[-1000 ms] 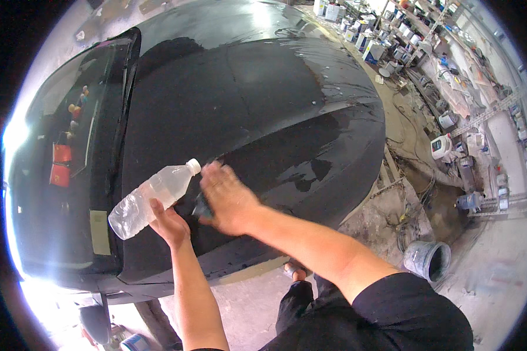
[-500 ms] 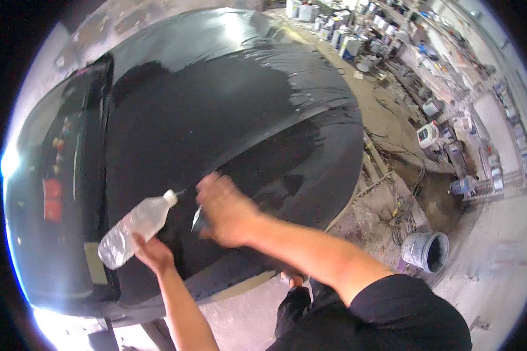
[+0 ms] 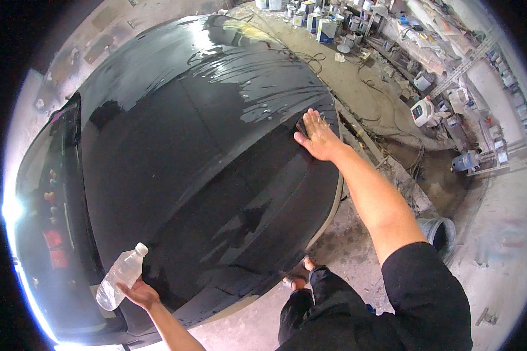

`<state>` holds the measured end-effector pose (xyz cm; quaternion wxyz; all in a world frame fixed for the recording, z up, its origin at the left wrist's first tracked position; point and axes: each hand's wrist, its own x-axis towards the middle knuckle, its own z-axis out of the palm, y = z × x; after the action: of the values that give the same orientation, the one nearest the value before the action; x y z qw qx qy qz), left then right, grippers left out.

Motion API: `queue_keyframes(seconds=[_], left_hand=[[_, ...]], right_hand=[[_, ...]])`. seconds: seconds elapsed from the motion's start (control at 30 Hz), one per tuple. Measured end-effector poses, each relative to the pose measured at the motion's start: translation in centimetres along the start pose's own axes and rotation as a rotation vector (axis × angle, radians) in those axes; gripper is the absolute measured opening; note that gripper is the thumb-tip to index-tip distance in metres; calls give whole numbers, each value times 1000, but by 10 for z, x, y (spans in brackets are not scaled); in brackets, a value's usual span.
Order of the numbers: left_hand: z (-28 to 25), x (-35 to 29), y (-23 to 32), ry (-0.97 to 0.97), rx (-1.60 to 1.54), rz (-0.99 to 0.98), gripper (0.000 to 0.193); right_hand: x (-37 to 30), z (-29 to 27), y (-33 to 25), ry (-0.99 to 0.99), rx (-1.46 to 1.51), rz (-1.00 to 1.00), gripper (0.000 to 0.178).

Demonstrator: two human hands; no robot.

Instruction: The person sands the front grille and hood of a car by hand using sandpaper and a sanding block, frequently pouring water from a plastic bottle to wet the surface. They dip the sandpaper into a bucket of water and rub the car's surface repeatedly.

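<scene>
Keep the right hand (image 3: 319, 136) flat, fingers spread, pressing the dark pad (image 3: 301, 124) evenly across the wet black car hood (image 3: 187, 146), while the left hand (image 3: 136, 291) grips the plastic bottle (image 3: 118, 279).

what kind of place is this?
Likely a car body or paint workshop: a wet black car hood under the right hand, paint cans lined along the wall, a dusty concrete floor with cables.

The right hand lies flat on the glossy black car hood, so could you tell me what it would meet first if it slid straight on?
Probably only more wet black car hood ahead of the right hand, then its far edge.
</scene>
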<state>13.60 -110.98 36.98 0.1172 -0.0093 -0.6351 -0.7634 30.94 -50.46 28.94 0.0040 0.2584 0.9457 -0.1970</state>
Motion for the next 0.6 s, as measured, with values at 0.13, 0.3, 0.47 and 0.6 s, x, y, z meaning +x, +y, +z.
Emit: queue_keyframes(seconds=[0.13, 0.3, 0.47, 0.6], left_hand=[[6, -2, 8, 39, 35, 3, 73], [-16, 7, 2, 70, -2, -64, 69], [-26, 8, 5, -45, -22, -56, 71], [2, 9, -5, 65, -20, -39, 73]], right_hand=[[-8, 1, -60, 58, -40, -97, 88], [-89, 31, -165, 42, 192, -672, 86], [-52, -28, -73, -115, 66, -300, 80], [-49, 13, -78, 115, -91, -281, 94]])
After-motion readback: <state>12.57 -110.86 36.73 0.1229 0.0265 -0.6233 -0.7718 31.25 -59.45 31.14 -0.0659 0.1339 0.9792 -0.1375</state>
